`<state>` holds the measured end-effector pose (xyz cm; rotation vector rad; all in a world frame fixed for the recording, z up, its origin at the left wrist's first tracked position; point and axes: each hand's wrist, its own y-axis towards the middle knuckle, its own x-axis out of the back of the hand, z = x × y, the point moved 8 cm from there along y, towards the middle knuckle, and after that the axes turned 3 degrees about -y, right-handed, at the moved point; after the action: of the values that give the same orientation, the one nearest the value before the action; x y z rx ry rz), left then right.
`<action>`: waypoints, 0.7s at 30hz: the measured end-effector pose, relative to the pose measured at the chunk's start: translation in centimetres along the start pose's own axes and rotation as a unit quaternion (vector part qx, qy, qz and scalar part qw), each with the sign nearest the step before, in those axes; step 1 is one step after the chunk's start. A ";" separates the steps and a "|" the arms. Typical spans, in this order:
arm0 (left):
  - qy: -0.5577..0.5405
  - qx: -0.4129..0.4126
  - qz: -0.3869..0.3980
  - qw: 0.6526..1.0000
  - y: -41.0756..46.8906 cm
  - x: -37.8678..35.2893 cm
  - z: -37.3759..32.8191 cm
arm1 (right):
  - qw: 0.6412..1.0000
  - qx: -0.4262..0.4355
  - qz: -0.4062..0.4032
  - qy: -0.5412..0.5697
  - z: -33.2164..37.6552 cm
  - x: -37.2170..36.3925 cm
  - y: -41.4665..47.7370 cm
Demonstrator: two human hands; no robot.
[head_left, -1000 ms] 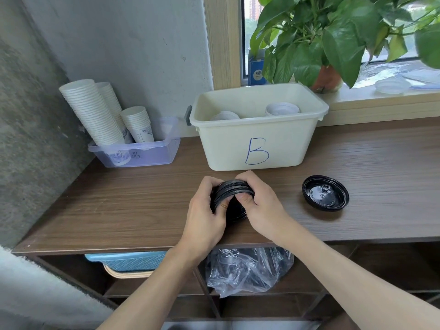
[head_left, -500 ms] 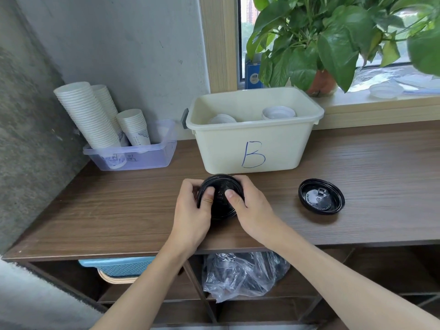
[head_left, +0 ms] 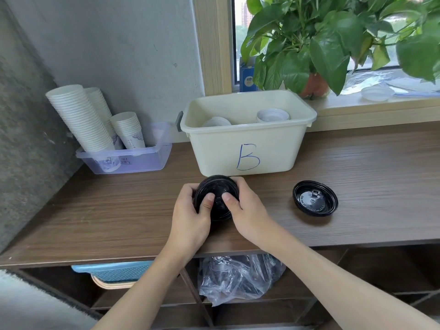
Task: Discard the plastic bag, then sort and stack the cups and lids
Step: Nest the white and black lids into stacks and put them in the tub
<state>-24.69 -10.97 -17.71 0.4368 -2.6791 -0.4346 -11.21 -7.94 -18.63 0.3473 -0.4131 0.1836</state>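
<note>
On the tabletop (head_left: pixel 357 163) the lid stack (head_left: pixel 215 185) sits just before the bin (head_left: pixel 247 144) — a single lid (head_left: pixel 314 201) to its right, the tray (head_left: pixel 133 160) of cups (head_left: pixel 81 115) at back left — and the plastic bag (head_left: pixel 238 279) lies on the shelf (head_left: pixel 333 287) below.

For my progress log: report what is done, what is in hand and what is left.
Done, it seems: the plastic bag lies under the counter, paper cups are stacked in the clear tray, white lids sit in the bin marked B. In hand: left hand and right hand both grip a stack of black lids. Left: one loose black lid lies on the counter.
</note>
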 end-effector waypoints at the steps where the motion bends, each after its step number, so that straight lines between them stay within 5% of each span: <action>1: 0.008 -0.005 0.002 1.000 0.0 -0.1 -0.1 | 1.000 0.003 0.001 -0.001 0.1 0.0 0.0; 11: -0.020 -0.038 0.045 0.998 -0.3 -0.8 -1.5 | 1.000 0.022 -0.020 -0.007 0.7 0.3 -0.2; 21: -0.035 0.012 -0.030 0.999 0.0 0.6 -0.1 | 1.000 0.018 0.000 -0.012 0.5 -0.2 -0.1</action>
<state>-25.18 -11.22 -17.41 0.5186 -2.7471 -0.4446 -11.52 -8.27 -18.32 0.3854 -0.4331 0.1877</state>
